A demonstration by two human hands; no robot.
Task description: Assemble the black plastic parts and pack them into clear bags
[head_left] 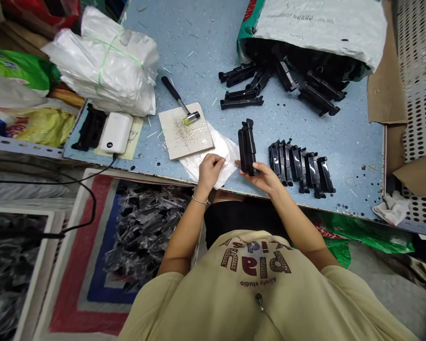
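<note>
My right hand [261, 176] grips the lower end of a long black plastic part [247, 148], which stands up from the fingers over the table. To its left, my left hand [210, 169] is curled with thumb and fingertips together, over thin white plastic bags [222, 142]. Whatever sits between those fingertips is too small or hidden to make out. Beside my right hand, several similar black parts [300, 163] lie in a slanted row. A speckled square board [170, 135] rests partly on the plastic bags, with a small hammer [179, 99] lying across it.
A large white and green sack [315, 33] at the back right spills more black parts [239, 97]. Bundled clear bags [110, 61] are stacked at the back left, near a white power bank [116, 132] with a cable. Below the table's left side sits a container of plastic-wrapped black items [145, 227].
</note>
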